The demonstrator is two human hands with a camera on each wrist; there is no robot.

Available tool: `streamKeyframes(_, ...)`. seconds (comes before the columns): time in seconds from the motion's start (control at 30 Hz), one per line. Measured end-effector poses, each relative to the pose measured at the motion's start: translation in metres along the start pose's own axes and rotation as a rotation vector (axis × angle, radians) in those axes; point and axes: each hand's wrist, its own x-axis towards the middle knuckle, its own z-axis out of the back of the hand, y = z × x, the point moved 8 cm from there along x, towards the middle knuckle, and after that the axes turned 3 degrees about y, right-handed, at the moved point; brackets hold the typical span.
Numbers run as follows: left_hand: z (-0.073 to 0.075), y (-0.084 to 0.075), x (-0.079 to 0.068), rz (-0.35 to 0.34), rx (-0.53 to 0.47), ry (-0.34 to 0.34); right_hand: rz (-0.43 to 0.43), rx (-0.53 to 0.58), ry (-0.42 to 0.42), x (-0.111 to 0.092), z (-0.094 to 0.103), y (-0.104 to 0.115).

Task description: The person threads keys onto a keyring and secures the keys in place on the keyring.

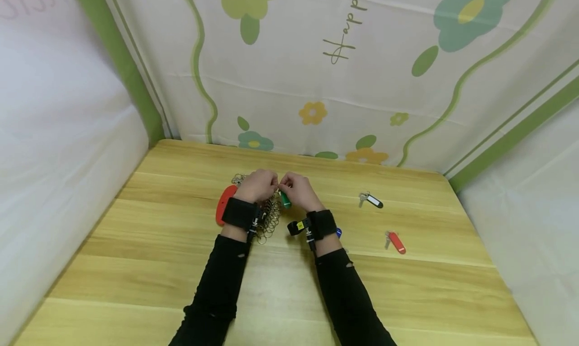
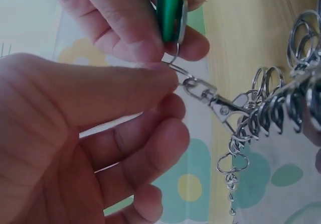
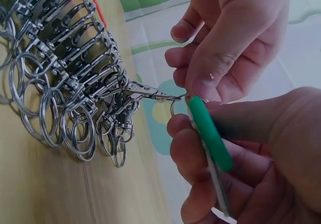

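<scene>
Sleeves (image 1: 353, 301), green tag (image 1: 285, 200), half-hidden rings (image 1: 271, 216), keys (image 1: 387, 239)

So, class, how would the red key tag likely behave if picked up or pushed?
The red key tag looks like stiff plastic, so it should hardly bend. Its key seems joined at one end, so would probably dangle when lifted. Lying flat, the tag seems likelier to slide than roll.

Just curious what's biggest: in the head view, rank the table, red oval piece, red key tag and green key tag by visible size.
1. Table
2. Red oval piece, partly hidden
3. Red key tag and green key tag: too similar to rank surely
</scene>
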Motion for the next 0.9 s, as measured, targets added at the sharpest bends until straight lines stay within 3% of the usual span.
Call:
streamKeyframes(0.2, -0.0002, 0.0007, -0.0011, -0.011, -0.017, 0.02, -0.02, 0.045, 0.0, 0.0008, -0.0001, -0.0049)
streamKeyframes(0.47, 0.0021, 0.0018, 0.0003, 0.001, -0.018, -0.01, -0.075, 0.08, -0.025, -0.0001, 0.0024, -0.0077)
streamKeyframes(0.9, 0.0004, -0.0001, -0.0005, 0.024, 0.023, -0.016, 0.025, -0.021, 0.013, 0.0015, -0.0024, -0.0005)
